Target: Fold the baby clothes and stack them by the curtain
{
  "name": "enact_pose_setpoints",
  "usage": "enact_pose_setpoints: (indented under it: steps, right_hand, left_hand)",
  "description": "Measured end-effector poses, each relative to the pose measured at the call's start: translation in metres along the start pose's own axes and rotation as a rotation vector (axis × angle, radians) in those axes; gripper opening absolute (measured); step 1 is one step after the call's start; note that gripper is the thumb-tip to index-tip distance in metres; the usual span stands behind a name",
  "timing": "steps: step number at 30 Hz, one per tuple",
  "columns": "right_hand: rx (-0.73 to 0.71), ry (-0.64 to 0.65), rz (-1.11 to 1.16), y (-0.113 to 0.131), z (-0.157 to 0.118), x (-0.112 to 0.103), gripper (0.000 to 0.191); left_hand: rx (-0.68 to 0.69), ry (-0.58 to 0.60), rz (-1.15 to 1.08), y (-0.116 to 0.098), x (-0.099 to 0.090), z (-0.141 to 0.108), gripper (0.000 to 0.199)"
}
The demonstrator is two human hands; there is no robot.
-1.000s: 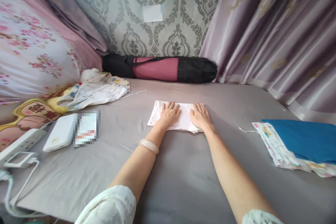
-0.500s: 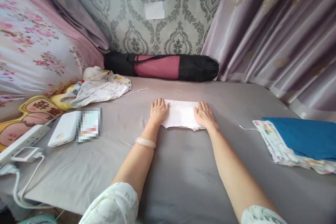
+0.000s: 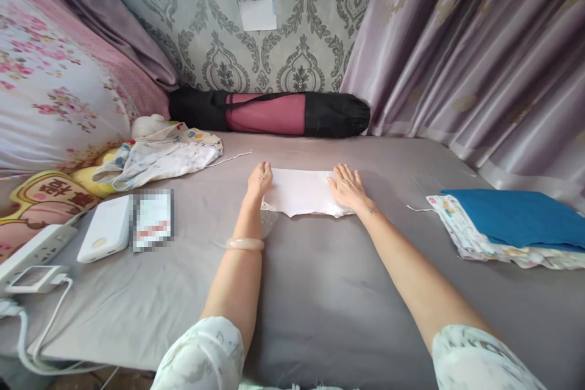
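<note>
A folded white cloth (image 3: pixel 301 192) lies flat on the grey sheet in front of me. My left hand (image 3: pixel 260 181) is at its left edge, turned on its side, with the fingers curled together at the cloth's edge. My right hand (image 3: pixel 348 187) rests palm down on the right end of the cloth, fingers stretched out. A pale bangle (image 3: pixel 245 244) circles my left wrist.
A black and pink rolled bag (image 3: pixel 267 114) lies along the wall. Folded blue cloth (image 3: pixel 516 216) sits on patterned cloth at the right. At the left are a crumpled cloth (image 3: pixel 167 158), a white power bank (image 3: pixel 105 228), a blurred packet (image 3: pixel 153 219) and a power strip (image 3: pixel 43 247).
My left hand has turned from lying flat to standing on its side, its fingers now drawn together. The right hand stays spread on the cloth. The view has shifted slightly.
</note>
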State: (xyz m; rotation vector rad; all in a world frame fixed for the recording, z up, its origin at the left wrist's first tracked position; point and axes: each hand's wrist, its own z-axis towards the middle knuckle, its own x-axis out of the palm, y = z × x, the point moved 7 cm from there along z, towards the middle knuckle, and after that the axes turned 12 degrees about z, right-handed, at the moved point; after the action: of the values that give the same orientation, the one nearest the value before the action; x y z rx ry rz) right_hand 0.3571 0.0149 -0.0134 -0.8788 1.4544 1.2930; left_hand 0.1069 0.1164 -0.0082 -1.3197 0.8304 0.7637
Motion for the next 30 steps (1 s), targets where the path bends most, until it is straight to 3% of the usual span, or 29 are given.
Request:
enact_pose_setpoints:
  steps: [3,7,12,16,22,26,30]
  right_hand:
    - [-0.075,0.016,0.014,0.011,-0.001,0.007,0.064]
    - [-0.054,0.073,0.041,0.01,-0.001,0.024,0.062]
    - [-0.048,0.082,0.017,0.004,0.003,0.028,0.06]
    - [-0.041,0.102,0.009,0.008,0.004,0.024,0.06]
    - [-0.06,0.031,0.022,0.052,0.0,0.019,0.057]
    - [-0.128,0.063,0.076,0.089,0.002,0.025,0.059]
    - [-0.14,0.05,0.089,0.104,0.007,0.033,0.061]
  left_hand:
    - [-0.045,-0.045,-0.07,0.013,-0.007,0.0,0.04]
    - [-0.169,-0.097,-0.165,0.033,-0.009,0.002,0.035]
    - [-0.285,-0.092,-0.381,0.056,0.004,0.014,0.032]
    - [-0.31,-0.065,-0.459,0.063,0.015,0.02,0.03]
    - [-0.305,-0.017,-0.493,0.059,0.023,0.021,0.026]
    - [-0.312,-0.011,-0.522,0.055,0.02,0.016,0.024]
    - [-0.316,-0.016,-0.551,0.053,0.015,0.013,0.024]
